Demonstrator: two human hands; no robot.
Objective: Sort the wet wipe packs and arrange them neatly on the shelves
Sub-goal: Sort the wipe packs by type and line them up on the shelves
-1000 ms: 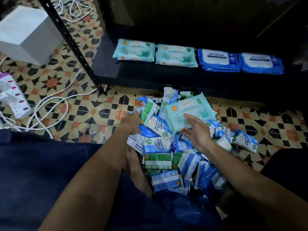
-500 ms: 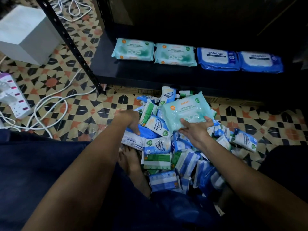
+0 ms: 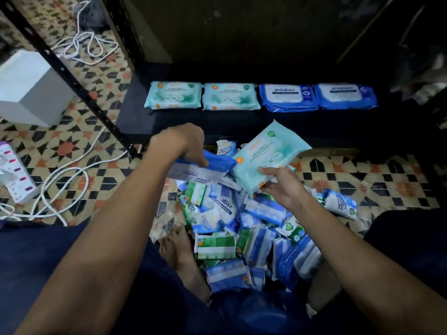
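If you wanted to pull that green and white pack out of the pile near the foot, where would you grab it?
Take the green and white pack by its long top edge, coming straight down from above. It lies flat and face up on the pile, with that edge exposed, while blue packs crowd its right end and the foot lies close on its left. Pinching the edge seems the easiest hold.

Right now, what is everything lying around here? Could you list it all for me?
teal packs on shelf: two, pale teal, left half of the shelf row
blue packs on shelf: two, blue and white, right half of the row
shelf: one, black, low
pile of packs: many, blue, white, green, on the tiled floor
white box: one, far left
power strip: one, white, left edge
cables: white, on the floor
left hand: grips a blue pack
right hand: holds a teal pack
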